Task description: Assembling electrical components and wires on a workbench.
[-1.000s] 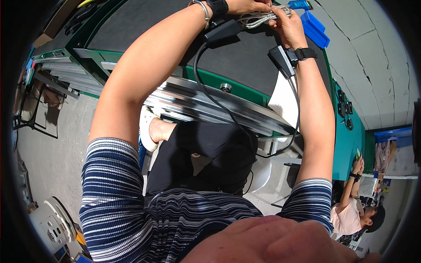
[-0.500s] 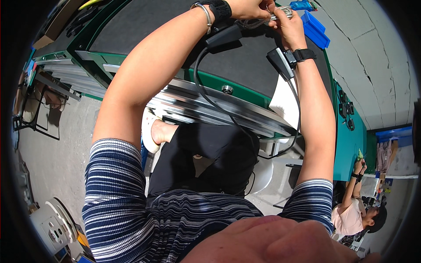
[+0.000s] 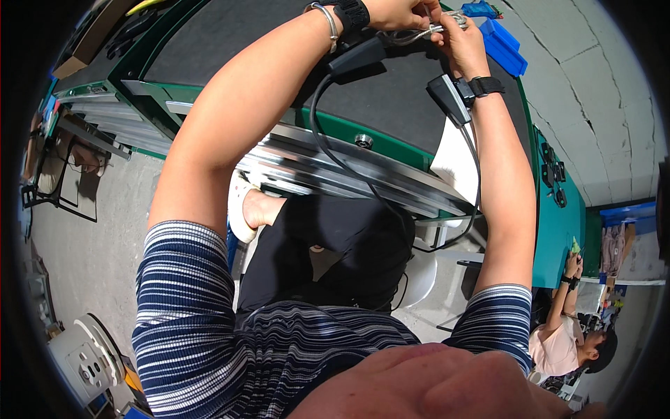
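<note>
At the top edge, over the dark mat, both hands meet at a coiled bundle of grey, translucent cable. My left hand has its fingertips pinched together at the bundle, and the top edge of the picture cuts it off. My right hand grips the coil between thumb and fingers. What the left fingertips pinch is too small to make out apart from the cable. Just beyond the right fingers shows a blue connector. Each wrist wears a black band with a black box, and black leads run down from these boxes.
The dark-matted workbench has a green frame and metal drawers below. A blue bin stands by the right hand. White paper hangs at the bench's front edge. To the right, a co-worker sits at a green table.
The fingers have shifted slightly on the cable bundle. Both hands stay in nearly the same place, and the blue connector has tilted a little.
</note>
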